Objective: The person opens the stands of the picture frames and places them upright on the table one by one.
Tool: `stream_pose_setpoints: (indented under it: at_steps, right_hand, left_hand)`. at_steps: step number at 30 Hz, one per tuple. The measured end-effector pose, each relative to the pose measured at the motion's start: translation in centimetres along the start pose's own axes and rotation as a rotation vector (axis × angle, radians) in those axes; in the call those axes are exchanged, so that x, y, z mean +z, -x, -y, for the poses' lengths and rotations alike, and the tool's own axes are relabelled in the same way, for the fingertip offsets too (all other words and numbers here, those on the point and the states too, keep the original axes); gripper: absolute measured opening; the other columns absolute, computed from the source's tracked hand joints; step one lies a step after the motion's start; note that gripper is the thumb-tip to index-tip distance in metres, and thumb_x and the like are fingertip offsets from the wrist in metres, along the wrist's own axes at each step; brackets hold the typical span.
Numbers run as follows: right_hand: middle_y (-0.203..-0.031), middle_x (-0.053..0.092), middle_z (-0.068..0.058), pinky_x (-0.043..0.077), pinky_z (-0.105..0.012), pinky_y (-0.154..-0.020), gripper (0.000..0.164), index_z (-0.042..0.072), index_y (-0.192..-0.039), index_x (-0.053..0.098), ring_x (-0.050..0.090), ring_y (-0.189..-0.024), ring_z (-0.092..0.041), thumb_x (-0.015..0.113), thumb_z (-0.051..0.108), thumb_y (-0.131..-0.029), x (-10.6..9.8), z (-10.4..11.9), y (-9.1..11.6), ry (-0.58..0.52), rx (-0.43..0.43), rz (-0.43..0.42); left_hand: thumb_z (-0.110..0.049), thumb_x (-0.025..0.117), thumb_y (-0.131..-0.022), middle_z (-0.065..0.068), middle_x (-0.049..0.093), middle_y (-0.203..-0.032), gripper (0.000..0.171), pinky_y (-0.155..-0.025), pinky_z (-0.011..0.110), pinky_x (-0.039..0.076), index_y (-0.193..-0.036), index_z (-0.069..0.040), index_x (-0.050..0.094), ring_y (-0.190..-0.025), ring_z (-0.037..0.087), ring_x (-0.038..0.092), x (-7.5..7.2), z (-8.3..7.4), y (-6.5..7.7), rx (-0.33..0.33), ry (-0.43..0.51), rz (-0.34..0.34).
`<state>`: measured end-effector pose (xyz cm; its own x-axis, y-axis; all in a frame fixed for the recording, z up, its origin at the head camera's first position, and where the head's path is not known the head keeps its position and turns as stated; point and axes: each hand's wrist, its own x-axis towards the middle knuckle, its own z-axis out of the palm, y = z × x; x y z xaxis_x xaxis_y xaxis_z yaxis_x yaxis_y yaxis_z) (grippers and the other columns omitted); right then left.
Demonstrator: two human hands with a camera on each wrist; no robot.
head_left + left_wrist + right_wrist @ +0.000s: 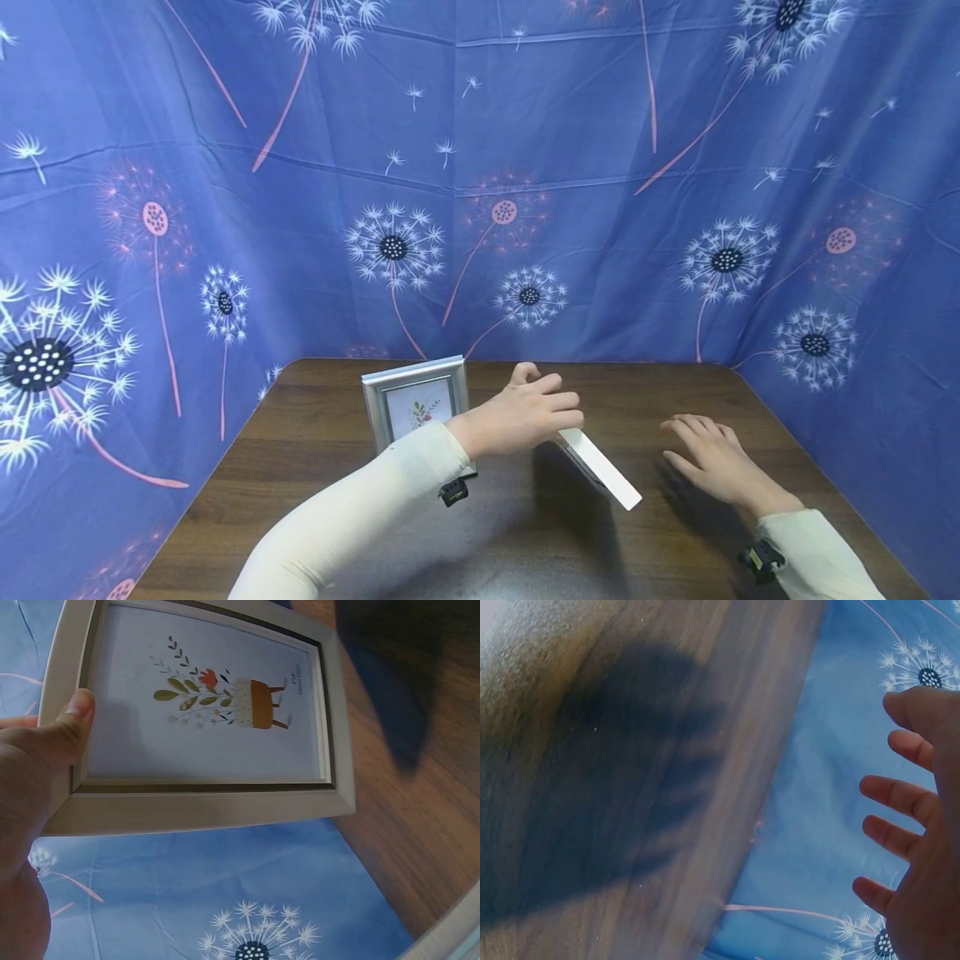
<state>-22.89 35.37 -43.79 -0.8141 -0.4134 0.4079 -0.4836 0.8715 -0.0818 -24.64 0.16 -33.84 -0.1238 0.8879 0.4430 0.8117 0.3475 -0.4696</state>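
Note:
My left hand (528, 410) grips one end of a white picture frame (600, 467), which the head view shows edge-on and slanting down to the right. In the left wrist view the thumb lies over the border of this picture frame (225, 806), whose print shows a plant in an orange and white pot (253, 703). Over the right part of the table, my right hand (712, 462) holds nothing. Its fingers (892, 795) are spread and loosely bent in the right wrist view. A silver picture frame (381, 408) stands upright behind my left forearm, partly covered by it.
The brown wooden table (315, 417) carries shadows of the hands and the held frame. Blue cloth with dandelion prints (600, 208) hangs behind the table and along both sides.

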Motion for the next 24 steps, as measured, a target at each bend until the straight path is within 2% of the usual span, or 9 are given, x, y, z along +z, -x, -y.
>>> stream_pose_setpoints:
  at_steps: [8,18,24]
  right_hand:
    - [-0.123,0.059,-0.016,0.037,-0.066,-0.084,0.044,0.009,-0.119,0.061,0.052,-0.115,-0.040,0.079,0.018,-0.080,0.5,-0.4,0.1,0.028,-0.084,-0.019]
    - [-0.126,0.059,-0.017,0.035,-0.063,-0.091,0.051,0.008,-0.124,0.059,0.049,-0.119,-0.045,0.079,0.014,-0.078,1.0,-0.4,-0.2,0.001,-0.196,-0.079]
    - [-0.128,0.058,-0.015,0.034,-0.061,-0.093,0.052,0.011,-0.126,0.059,0.048,-0.121,-0.043,0.079,0.015,-0.078,1.2,-0.2,-0.4,-0.006,-0.219,-0.079]
  left_hand:
    - [-0.039,0.075,-0.079,-0.013,0.055,-0.095,0.024,-0.087,0.043,0.032,-0.097,-0.029,0.061,-0.088,0.013,0.045,0.2,0.3,0.7,0.034,-0.049,-0.040]
    - [-0.030,0.078,-0.081,-0.014,0.058,-0.100,0.022,-0.089,0.045,0.032,-0.096,-0.029,0.063,-0.091,0.012,0.047,0.7,0.4,1.7,0.052,-0.058,-0.097]
    - [-0.026,0.078,-0.081,-0.013,0.059,-0.100,0.021,-0.088,0.045,0.032,-0.092,-0.028,0.061,-0.090,0.012,0.048,1.0,0.3,2.3,0.065,-0.074,-0.154]
